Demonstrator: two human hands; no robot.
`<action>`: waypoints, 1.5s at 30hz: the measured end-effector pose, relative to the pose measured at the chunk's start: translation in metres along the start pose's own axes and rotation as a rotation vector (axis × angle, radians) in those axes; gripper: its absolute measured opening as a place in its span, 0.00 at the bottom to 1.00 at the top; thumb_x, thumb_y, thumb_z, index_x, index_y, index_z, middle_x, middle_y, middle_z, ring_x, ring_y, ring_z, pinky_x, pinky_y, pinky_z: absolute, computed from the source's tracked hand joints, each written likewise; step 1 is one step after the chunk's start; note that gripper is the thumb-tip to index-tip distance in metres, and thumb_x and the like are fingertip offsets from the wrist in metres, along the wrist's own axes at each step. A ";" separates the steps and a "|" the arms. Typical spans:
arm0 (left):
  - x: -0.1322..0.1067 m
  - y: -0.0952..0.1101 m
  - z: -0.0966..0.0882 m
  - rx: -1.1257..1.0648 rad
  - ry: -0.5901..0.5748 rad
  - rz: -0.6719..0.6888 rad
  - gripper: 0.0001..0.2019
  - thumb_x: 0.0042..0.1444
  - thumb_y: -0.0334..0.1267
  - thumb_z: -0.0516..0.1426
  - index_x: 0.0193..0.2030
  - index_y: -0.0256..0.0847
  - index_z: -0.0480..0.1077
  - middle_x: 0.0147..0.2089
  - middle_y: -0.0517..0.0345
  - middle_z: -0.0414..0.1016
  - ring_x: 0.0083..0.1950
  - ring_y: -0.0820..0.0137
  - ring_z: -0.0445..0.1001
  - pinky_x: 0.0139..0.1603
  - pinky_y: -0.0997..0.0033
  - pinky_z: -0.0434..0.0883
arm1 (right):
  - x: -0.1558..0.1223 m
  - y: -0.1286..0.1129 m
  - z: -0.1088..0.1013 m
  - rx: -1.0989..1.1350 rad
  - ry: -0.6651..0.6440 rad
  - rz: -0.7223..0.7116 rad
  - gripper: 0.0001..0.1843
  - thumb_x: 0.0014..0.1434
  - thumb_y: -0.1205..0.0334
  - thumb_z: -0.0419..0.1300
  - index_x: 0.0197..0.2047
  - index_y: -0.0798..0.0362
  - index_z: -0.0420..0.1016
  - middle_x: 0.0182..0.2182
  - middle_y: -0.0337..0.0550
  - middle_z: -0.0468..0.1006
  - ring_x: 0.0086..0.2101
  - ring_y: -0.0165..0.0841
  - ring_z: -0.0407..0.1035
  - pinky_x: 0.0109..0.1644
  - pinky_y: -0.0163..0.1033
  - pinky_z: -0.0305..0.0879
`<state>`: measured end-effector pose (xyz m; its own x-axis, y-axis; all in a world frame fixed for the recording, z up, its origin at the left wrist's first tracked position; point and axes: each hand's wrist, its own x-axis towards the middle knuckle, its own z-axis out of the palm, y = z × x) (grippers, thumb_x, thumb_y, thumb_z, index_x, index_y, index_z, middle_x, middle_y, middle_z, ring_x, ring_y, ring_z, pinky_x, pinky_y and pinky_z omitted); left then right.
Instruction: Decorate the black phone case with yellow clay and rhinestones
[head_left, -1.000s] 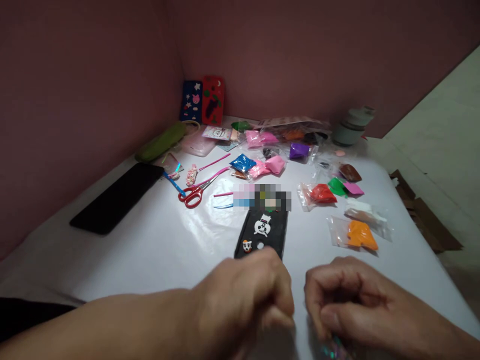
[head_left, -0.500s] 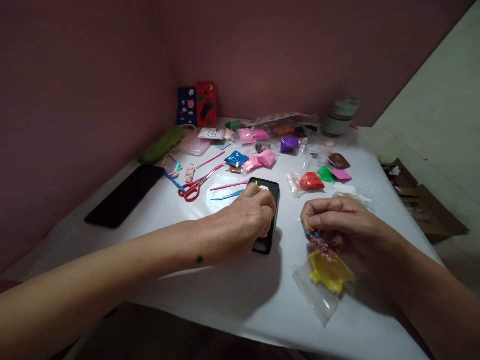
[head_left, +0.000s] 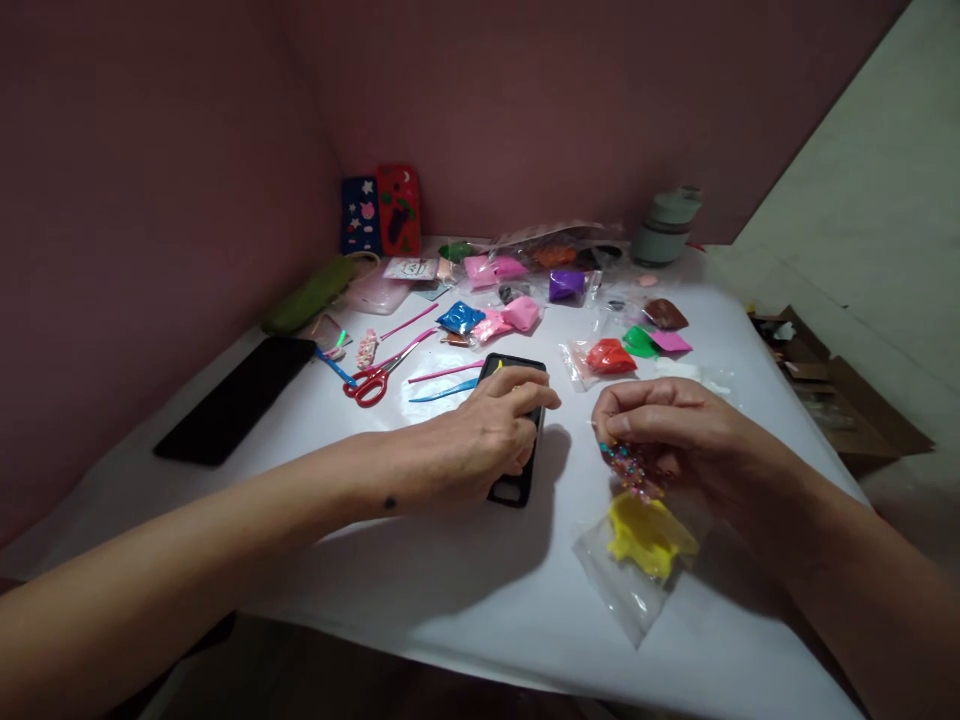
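My left hand point(head_left: 499, 430) reaches over a black phone case point(head_left: 512, 492) lying on the white table. Its outer fingers stretch out to the right, while the thumb and forefinger bend down together over the case. Whatever sits at those tips is hidden. Bits of yellow and white show at the case's far end. In my right hand point(head_left: 667, 430) a small clear packet of colourful sequins point(head_left: 634, 472) is pinched between thumb and fingers. Just beneath it lies a clear bag with yellow clay point(head_left: 651, 535).
Red-handled scissors point(head_left: 367, 388), a blue modelling tool point(head_left: 442, 392) and pink sticks lie left of the case. A dark phone-like slab point(head_left: 236, 400) rests farther left. Behind are several coloured clay packets point(head_left: 566, 285), a bottle point(head_left: 666, 228) and two decorated cases point(head_left: 399, 210) against the wall.
My left hand's outer fingers have straightened and lifted from a tighter curl, staying over the phone case. My right hand keeps the sequin packet. The whole view has shifted slightly.
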<state>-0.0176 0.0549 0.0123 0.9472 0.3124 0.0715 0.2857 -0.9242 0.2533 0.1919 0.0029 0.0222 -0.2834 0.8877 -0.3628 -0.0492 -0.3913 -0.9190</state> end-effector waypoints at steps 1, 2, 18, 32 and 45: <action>0.001 0.000 0.000 0.008 -0.019 0.009 0.10 0.56 0.24 0.50 0.26 0.37 0.64 0.59 0.45 0.62 0.66 0.57 0.49 0.59 0.57 0.63 | 0.000 0.000 0.000 0.006 -0.005 0.001 0.08 0.45 0.63 0.64 0.21 0.54 0.70 0.14 0.34 0.65 0.15 0.22 0.57 0.18 0.30 0.51; 0.002 0.000 0.000 0.011 -0.026 0.018 0.10 0.57 0.25 0.50 0.25 0.36 0.64 0.59 0.45 0.62 0.66 0.56 0.49 0.59 0.56 0.63 | 0.000 0.001 0.000 0.011 -0.007 0.004 0.08 0.45 0.62 0.64 0.21 0.54 0.70 0.15 0.34 0.65 0.15 0.23 0.57 0.18 0.30 0.51; 0.010 -0.007 0.004 -0.027 -0.050 -0.026 0.08 0.52 0.22 0.52 0.26 0.34 0.67 0.56 0.42 0.65 0.63 0.54 0.54 0.58 0.56 0.64 | 0.003 0.001 -0.001 -0.015 0.021 0.031 0.12 0.43 0.56 0.67 0.20 0.53 0.71 0.14 0.35 0.66 0.15 0.24 0.58 0.18 0.31 0.52; 0.012 -0.023 0.014 -0.063 0.008 -0.044 0.07 0.58 0.27 0.52 0.29 0.36 0.68 0.50 0.50 0.70 0.51 0.62 0.62 0.50 0.62 0.62 | 0.004 0.002 0.000 0.025 0.010 0.027 0.12 0.43 0.57 0.68 0.19 0.54 0.72 0.13 0.35 0.66 0.14 0.23 0.58 0.17 0.29 0.55; 0.009 -0.023 -0.006 -0.172 0.031 -0.060 0.09 0.60 0.27 0.53 0.30 0.36 0.72 0.45 0.53 0.74 0.46 0.68 0.67 0.48 0.68 0.61 | 0.006 0.006 0.000 0.067 0.003 0.020 0.10 0.43 0.59 0.68 0.19 0.53 0.74 0.13 0.34 0.65 0.14 0.23 0.57 0.17 0.29 0.56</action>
<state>-0.0164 0.0801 0.0131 0.9235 0.3750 0.0804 0.3099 -0.8532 0.4195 0.1903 0.0062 0.0142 -0.2820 0.8801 -0.3819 -0.1075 -0.4245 -0.8990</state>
